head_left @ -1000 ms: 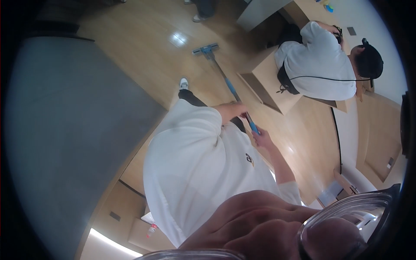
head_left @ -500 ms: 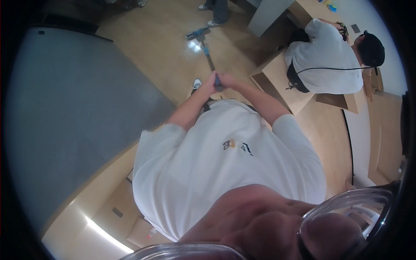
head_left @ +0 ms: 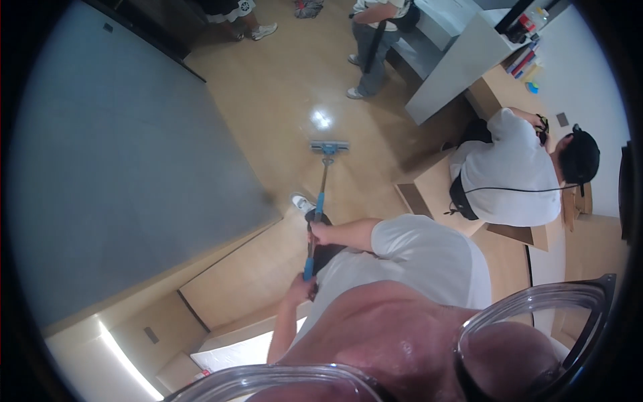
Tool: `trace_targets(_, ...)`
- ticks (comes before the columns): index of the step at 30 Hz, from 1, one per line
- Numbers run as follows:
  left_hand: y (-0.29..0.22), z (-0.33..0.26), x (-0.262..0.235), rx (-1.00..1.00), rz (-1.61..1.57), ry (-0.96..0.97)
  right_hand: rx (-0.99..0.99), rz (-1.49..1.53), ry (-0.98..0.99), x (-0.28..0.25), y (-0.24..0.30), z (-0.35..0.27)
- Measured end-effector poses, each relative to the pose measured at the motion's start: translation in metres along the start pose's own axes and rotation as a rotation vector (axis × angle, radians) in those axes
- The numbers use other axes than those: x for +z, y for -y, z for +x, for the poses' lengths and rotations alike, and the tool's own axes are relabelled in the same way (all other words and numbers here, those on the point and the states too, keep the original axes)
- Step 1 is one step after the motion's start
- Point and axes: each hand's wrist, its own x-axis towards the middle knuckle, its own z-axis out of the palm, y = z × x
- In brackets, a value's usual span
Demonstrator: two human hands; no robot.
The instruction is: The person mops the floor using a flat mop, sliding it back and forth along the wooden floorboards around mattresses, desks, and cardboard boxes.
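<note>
A flat-headed mop with a blue and grey handle (head_left: 319, 201) slants from my body out to the wooden floor. Its wide blue-grey head (head_left: 329, 147) lies on the boards ahead of me. Lower down, my left hand (head_left: 303, 288) is closed around the handle's blue end grip. My right hand (head_left: 319, 234) wraps the pole farther up, its forearm crossing in front of my white shirt. Just left of the pole shows my grey-and-white shoe (head_left: 303, 203).
A large grey-blue panel (head_left: 147, 161) fills the left. On the right, a person in a white shirt (head_left: 512, 177) sits on a wooden box bench (head_left: 435, 184) by a desk. Another person (head_left: 375, 53) stands ahead near a white cabinet (head_left: 452, 74); white shoes (head_left: 264, 31) show farther left.
My hands, together on the handle before, are now apart along it, the left drawn back near my body. The mop now points more straight ahead. The view has shifted, showing more floor.
</note>
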Motion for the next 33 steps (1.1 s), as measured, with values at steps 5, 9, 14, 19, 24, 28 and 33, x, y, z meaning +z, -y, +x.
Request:
trace_targets(5,0.035,-0.001,-0.018,-0.053,0.472,-0.374,0.041,-0.443,-0.211,0.027,-0.039,0.025)
trace_targets(9,0.032,0.041,-0.04,-0.065,0.293,-0.381,-0.151,-0.783,0.15,0.022,-0.018,0.054)
trace_targets(14,-0.034,0.041,-0.082,-0.21,0.206,-0.306,0.08,-0.426,-0.274,0.078,0.026,0.05)
trace_targets(19,-0.022,0.102,-0.112,-0.181,0.193,-0.299,0.051,-0.385,-0.321,0.113,0.107,0.058)
trace_targets(24,-0.168,0.208,-0.13,-0.2,0.229,-0.309,-0.076,-0.379,-0.308,0.13,0.26,0.118)
trace_targets(28,-0.306,0.337,-0.133,-0.036,0.26,-0.352,-0.102,-0.408,-0.394,0.128,0.436,0.183)
trace_targets(33,-0.534,0.488,-0.126,-0.125,-0.717,0.267,-0.469,-1.166,-0.222,0.054,0.726,0.262)
